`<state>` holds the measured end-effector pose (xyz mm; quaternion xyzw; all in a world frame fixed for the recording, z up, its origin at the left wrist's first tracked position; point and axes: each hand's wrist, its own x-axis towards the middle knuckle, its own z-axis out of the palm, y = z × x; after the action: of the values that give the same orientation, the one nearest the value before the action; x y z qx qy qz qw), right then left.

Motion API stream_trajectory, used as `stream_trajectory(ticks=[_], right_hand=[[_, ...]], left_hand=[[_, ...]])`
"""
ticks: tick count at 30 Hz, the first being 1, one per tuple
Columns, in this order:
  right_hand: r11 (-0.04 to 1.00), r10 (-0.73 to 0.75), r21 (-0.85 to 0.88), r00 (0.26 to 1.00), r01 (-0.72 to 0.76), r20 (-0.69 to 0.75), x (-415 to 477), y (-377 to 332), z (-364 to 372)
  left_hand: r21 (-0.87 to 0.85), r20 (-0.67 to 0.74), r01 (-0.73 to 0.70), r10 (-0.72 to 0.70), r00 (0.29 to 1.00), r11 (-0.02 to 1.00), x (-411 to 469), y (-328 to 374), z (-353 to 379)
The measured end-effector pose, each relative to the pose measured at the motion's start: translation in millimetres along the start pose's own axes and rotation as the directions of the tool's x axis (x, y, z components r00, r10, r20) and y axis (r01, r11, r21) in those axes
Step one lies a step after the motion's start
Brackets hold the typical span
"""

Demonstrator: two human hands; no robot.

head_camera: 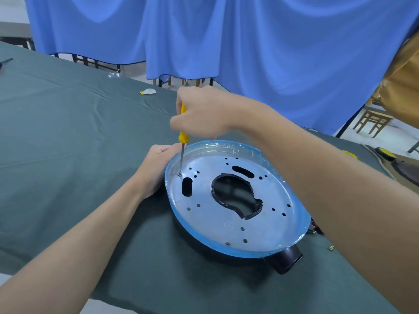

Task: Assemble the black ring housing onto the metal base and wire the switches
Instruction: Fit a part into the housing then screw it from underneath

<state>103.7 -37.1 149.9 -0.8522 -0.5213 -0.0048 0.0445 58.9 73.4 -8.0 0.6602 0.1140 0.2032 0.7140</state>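
A round metal base, rimmed in blue film, lies on top of the black ring housing, whose stub pokes out at the lower right. The base has several holes, two slots and a large central opening. My right hand grips a yellow-handled screwdriver upright, its tip on a screw at the base's left edge. My left hand holds the left rim of the base, fingers curled round it. One screw sits near the front rim.
The work lies on a dark green tablecloth. A small white and yellow item lies at the back. Black and yellow parts sit at the right edge, a small brass piece beside the housing. Blue curtains hang behind.
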Motion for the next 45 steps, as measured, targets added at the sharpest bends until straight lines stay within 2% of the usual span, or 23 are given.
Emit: stream_trajectory(ticks=[2,5,6,8,10,12,14,16,18,19,21,24,26,27,29,32,34,35,37,39,40,42,45], right_hand=[[0.999,-0.031,-0.008,0.999,0.031,0.006,-2.4,0.6,-0.2],[0.996,-0.023,-0.092,0.996,0.015,-0.088,-2.9,1.2,4.9],[0.995,-0.005,-0.102,0.997,-0.002,-0.072,-3.7,1.9,3.4],[0.997,0.024,-0.071,0.998,-0.02,0.051,-6.9,3.5,-3.6],[0.996,-0.026,-0.088,0.995,0.035,0.096,-6.9,3.3,-7.5],[0.988,-0.098,-0.125,0.995,0.096,-0.008,-7.0,1.2,-3.4],[0.982,-0.092,-0.175,0.989,0.07,-0.117,-6.0,-0.1,3.3],[0.983,-0.041,-0.182,0.998,0.03,-0.055,-7.0,-0.7,2.3],[0.996,-0.029,-0.076,0.996,0.035,0.086,-10.4,-2.3,-6.6],[0.998,-0.052,-0.038,0.993,0.057,0.106,-10.9,-3.2,-9.7],[0.994,-0.108,-0.023,0.994,0.108,0.032,-10.8,-5.1,-7.9],[0.986,-0.109,-0.138,0.991,0.098,-0.081,-8.0,-6.8,2.9],[0.987,-0.041,-0.154,0.999,0.039,-0.009,-9.8,-7.4,-1.8],[0.994,-0.007,-0.106,0.998,0.014,0.061,-11.1,-8.1,-8.1],[0.998,-0.033,-0.051,0.989,0.041,0.146,-11.3,-9.0,-15.3],[0.985,-0.117,-0.131,0.993,0.116,0.006,-10.6,-11.7,-5.2],[0.977,-0.096,-0.199,0.991,0.076,-0.092,-8.7,-10.8,4.1],[0.981,-0.05,-0.192,0.996,0.035,-0.072,-9.4,-9.8,3.6],[0.996,0.048,-0.075,0.996,-0.042,0.081,-11.8,-9.3,-8.3],[1.0,0.015,0.018,0.981,-0.019,0.191,-13.6,-9.1,-17.3],[0.999,-0.031,0.025,0.984,0.027,0.176,-13.7,-8.9,-17.3],[0.995,-0.096,-0.024,0.995,0.097,0.038,-11.2,-8.6,-8.8],[0.986,-0.076,-0.155,0.989,0.057,-0.125,-5.8,-7.2,6.6]], left_hand=[[-0.001,-0.008,0.001,-0.001,1.0,1.0,-0.2,1.6,0.1],[0.009,-0.012,-0.014,0.014,1.0,1.0,0.6,0.1,0.1],[0.014,-0.01,-0.019,0.019,1.0,1.0,0.6,-0.2,0.5],[0.02,-0.006,-0.025,0.025,1.0,0.999,-0.2,-0.1,0.7],[0.027,-0.011,-0.022,0.023,1.0,0.999,-0.4,1.3,0.5],[0.03,-0.017,-0.016,0.016,1.0,0.999,-0.6,2.5,-0.2],[0.027,-0.018,-0.014,0.014,1.0,1.0,-0.8,1.9,-1.0],[0.031,-0.016,-0.015,0.016,1.0,0.999,-1.0,0.7,-1.4],[0.034,-0.016,-0.013,0.013,1.0,0.999,-1.5,0.5,-0.7],[0.037,-0.018,-0.012,0.013,1.0,0.999,-1.8,0.9,-0.3],[0.04,-0.022,-0.013,0.014,1.0,0.999,-1.9,1.4,0.4],[0.037,-0.027,-0.011,0.012,1.0,0.999,-2.4,2.0,0.5],[0.033,-0.021,-0.008,0.008,1.0,0.999,-2.9,1.8,0.4],[0.031,-0.022,-0.006,0.006,1.0,1.0,-2.8,1.6,0.6],[0.026,-0.026,-0.005,0.006,1.0,1.0,-2.7,1.3,1.0],[0.028,-0.022,-0.009,0.01,1.0,1.0,-2.4,1.8,1.4],[0.041,-0.033,-0.001,0.002,0.999,0.999,-2.3,1.8,0.9],[0.036,-0.037,0.002,-0.001,0.999,0.999,-2.1,1.5,0.7],[0.017,-0.04,0.002,-0.002,0.999,1.0,-2.3,1.2,0.7],[0.011,-0.035,0.001,-0.001,0.999,1.0,-2.6,0.6,0.7],[0.014,-0.032,-0.001,0.001,0.999,1.0,-2.2,0.7,0.4],[0.023,-0.029,0.001,0.0,1.0,1.0,-2.3,1.0,-0.1],[0.029,-0.036,0.003,-0.002,0.999,1.0,-2.3,0.6,-0.9]])
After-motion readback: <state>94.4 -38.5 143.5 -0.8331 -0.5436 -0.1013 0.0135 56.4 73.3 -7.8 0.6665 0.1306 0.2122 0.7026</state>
